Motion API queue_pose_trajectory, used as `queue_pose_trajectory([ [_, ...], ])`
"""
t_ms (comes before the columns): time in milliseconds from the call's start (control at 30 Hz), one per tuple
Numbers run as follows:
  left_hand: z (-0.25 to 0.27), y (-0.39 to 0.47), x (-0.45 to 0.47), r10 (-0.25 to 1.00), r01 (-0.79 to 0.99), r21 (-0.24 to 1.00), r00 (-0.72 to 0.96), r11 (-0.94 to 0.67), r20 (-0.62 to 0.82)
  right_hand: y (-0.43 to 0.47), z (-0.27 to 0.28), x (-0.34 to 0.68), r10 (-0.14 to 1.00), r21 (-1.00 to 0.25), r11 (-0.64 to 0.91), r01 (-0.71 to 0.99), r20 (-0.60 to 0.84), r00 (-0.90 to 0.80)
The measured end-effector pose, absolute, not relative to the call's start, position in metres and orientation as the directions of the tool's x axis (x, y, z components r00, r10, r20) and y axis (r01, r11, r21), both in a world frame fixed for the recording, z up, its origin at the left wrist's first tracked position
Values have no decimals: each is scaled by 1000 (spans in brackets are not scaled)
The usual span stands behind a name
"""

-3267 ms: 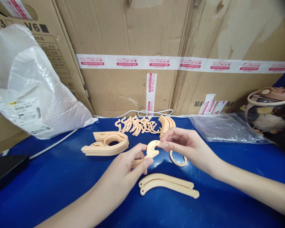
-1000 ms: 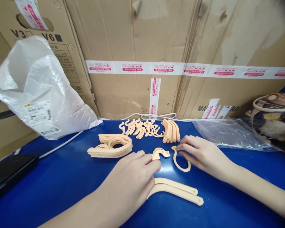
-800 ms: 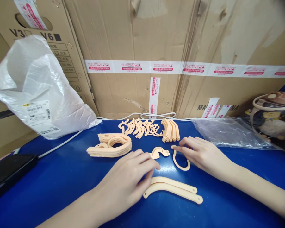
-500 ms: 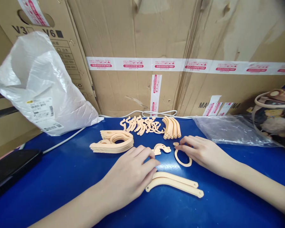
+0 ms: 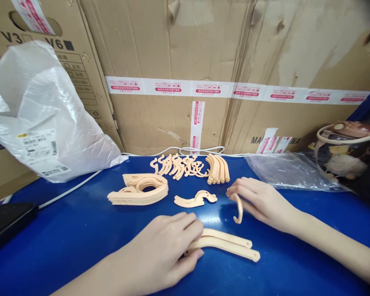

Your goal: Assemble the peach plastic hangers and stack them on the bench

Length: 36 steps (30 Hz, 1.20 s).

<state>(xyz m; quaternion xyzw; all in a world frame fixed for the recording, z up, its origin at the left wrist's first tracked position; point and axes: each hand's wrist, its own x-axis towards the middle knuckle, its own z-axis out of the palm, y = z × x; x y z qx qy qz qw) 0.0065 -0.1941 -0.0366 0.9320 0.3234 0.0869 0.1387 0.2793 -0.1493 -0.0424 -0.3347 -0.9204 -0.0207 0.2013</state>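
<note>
Two long curved beige hanger arms (image 5: pixel 226 244) lie side by side on the blue table. My left hand (image 5: pixel 168 250) is closed around their left ends, fingers above and thumb below, hiding those ends. In my right hand (image 5: pixel 257 201) a beige hanger hook (image 5: pixel 239 211) is pinched between thumb and fingers, its curved end hanging down just above the table. Between and beyond my hands rests a small group of curved beige hanger pieces (image 5: pixel 197 200), overlapping one another.
Folded hangers (image 5: pixel 141 198) are stacked at left. Behind lie several loose hooks (image 5: pixel 178 166) and a pile of hanger arms (image 5: pixel 218 169). A white plastic bag (image 5: pixel 49 119), a black device (image 5: pixel 9 224), a clear bag (image 5: pixel 286 172), a dark pouch (image 5: pixel 341 152) and cardboard boxes (image 5: pixel 172 123) surround the work.
My right hand has lifted the hook, which lay flat on the table. My left hand has moved back towards me and closed on the ends of the two arms. The view has shifted slightly.
</note>
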Motion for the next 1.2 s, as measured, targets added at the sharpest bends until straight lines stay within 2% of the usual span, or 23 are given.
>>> queue_pose_trajectory([
  [67, -38, -193, 9, 627, 583, 316, 777, -749, 54, -155, -44, 272, 773, -583, 616, 530, 320, -547],
  [100, -39, -193, 10, 627, 584, 315, 778, -748, 46, -158, -46, 268, 830, -756, 486, 439, 243, -501],
  [133, -39, -193, 11, 627, 587, 309, 778, -748, 40, -160, -49, 264, 862, -866, 357, 350, 161, -481],
  [200, -40, -193, 12, 623, 590, 281, 782, -757, 38, -163, -55, 257, 869, -949, 188, 254, 40, -494],
  [333, -42, -197, 14, 623, 584, 283, 780, -760, 64, -163, -62, 253, 848, -957, 146, 251, -10, -531],
  [400, -43, -198, 14, 643, 579, 340, 757, -741, 116, -162, -62, 254, 840, -963, 146, 227, -1, -542],
  [467, -43, -198, 15, 698, 574, 447, 694, -686, 180, -162, -61, 255, 836, -966, 139, 219, -4, -548],
  [567, -39, -195, 15, 812, 501, 719, 565, -481, 149, -160, -61, 257, 837, -961, 145, 236, -8, -548],
  [633, -34, -192, 14, 849, 347, 894, 525, -282, 64, -159, -62, 257, 834, -963, 149, 224, 0, -552],
  [700, -27, -189, 11, 855, 181, 976, 519, -118, 7, -158, -62, 258, 829, -968, 152, 197, 16, -559],
  [767, -21, -187, 8, 872, 85, 995, 489, -58, 9, -157, -60, 257, 823, -972, 148, 183, 18, -568],
  [900, -16, -187, 4, 894, 103, 989, 445, -108, 51, -157, -55, 250, 813, -978, 85, 191, -42, -580],
  [1000, -22, -191, 5, 868, 300, 918, 489, -261, 87, -155, -54, 240, 824, -991, 73, 114, -5, -566],
  [1033, -25, -193, 6, 862, 407, 847, 496, -342, 110, -155, -54, 236, 825, -994, 75, 79, 17, -565],
  [1100, -31, -197, 9, 845, 612, 625, 512, -484, 153, -153, -57, 230, 826, -997, 67, 27, 41, -563],
  [1167, -36, -200, 11, 827, 726, 412, 542, -551, 150, -153, -59, 225, 826, -999, 49, -2, 42, -561],
  [1200, -38, -200, 12, 820, 751, 342, 557, -565, 133, -153, -60, 224, 825, -999, 40, -13, 41, -563],
])
